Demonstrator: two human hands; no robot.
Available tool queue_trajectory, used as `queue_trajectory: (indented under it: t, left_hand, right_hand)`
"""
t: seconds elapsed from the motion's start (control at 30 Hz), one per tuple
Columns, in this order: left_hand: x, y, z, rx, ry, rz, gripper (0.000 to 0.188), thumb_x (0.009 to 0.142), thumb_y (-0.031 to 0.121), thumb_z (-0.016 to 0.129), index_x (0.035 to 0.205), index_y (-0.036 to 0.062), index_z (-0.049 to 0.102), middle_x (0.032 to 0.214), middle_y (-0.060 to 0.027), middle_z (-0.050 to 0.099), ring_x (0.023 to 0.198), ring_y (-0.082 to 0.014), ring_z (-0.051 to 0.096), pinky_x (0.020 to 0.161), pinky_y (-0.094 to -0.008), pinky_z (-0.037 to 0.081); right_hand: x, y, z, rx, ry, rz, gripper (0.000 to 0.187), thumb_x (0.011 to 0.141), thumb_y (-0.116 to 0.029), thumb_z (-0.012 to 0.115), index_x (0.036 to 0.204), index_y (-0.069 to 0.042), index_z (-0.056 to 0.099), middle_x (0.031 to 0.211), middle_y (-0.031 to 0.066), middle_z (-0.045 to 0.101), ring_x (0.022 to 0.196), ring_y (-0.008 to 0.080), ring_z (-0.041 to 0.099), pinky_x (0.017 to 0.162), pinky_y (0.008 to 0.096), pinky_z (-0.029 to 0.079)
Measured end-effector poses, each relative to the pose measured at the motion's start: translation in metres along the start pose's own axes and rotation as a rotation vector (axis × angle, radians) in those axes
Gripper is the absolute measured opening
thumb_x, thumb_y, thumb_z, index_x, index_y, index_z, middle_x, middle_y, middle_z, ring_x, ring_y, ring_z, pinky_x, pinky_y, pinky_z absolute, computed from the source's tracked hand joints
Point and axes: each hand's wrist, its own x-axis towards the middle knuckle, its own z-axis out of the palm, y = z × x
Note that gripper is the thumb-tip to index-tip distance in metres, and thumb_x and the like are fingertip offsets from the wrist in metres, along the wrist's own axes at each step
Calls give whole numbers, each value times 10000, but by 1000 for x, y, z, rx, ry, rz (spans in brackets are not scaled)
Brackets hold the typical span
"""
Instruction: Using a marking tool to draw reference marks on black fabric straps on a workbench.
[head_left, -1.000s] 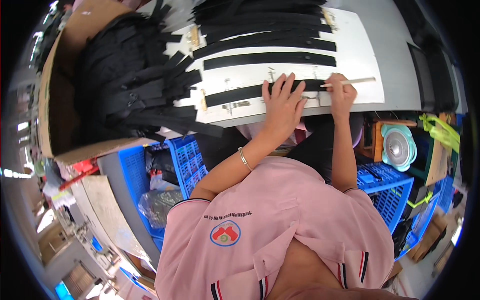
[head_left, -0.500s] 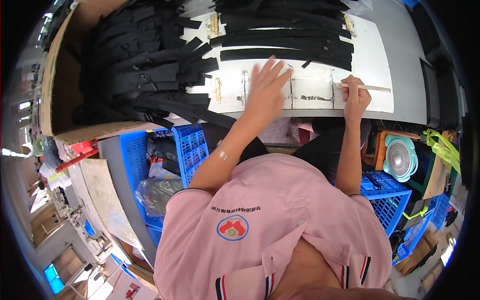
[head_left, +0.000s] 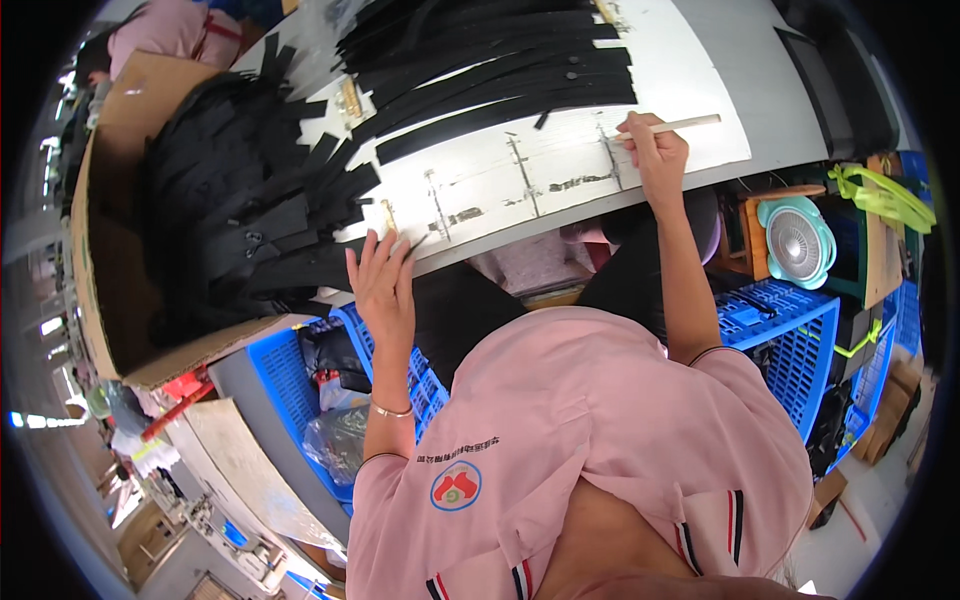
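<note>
My right hand (head_left: 658, 158) pinches a slim, pale pencil-like stick (head_left: 692, 124), its point near a dark line on the white board (head_left: 700, 75). Several dark lines and smudges mark the board's near part. At the board's near left corner my left hand (head_left: 383, 285) holds nothing I can see, its fingers stretched out. Those fingertips lie by the end of a loose black fabric strip (head_left: 300, 272) from the pile. Farther back on the board, several black strips (head_left: 500, 100) lie side by side.
A cardboard box (head_left: 105, 290) at the left holds a tangled heap of black strips (head_left: 210, 190). Below the table edge stand blue plastic crates (head_left: 275, 375) and a turquoise fan (head_left: 797, 240). Another person in pink (head_left: 165, 35) is at the far left.
My left hand has moved left and nearer, from over the marked board to the loose strip ends. The right hand still holds the stick. The whole view has shifted and tilted.
</note>
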Motion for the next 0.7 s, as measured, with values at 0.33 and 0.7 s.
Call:
queue_trajectory:
  t: [0.33, 0.7]
  left_hand:
    - [78, 113, 133, -107, -6, 254, 367, 954, 186, 672, 1303, 71, 675, 1432, -130, 583, 1451, -352, 416, 1221, -606, 159]
    - [44, 97, 99, -56, -136, 128, 656, 965, 304, 664, 1499, -15, 456, 1600, -190, 396, 1527, -386, 270, 1217, -635, 48]
  right_hand:
    - [-32, -27, 21, -241, -18, -308, 258, 1019, -139, 638, 1262, -74, 696, 811, 66, 735, 711, 127, 680, 629, 267, 509]
    - [-57, -10, -24, -1055, -284, -599, 635, 879, -272, 745, 1451, -106, 524, 1406, 43, 635, 1387, 267, 519, 1216, 535, 227]
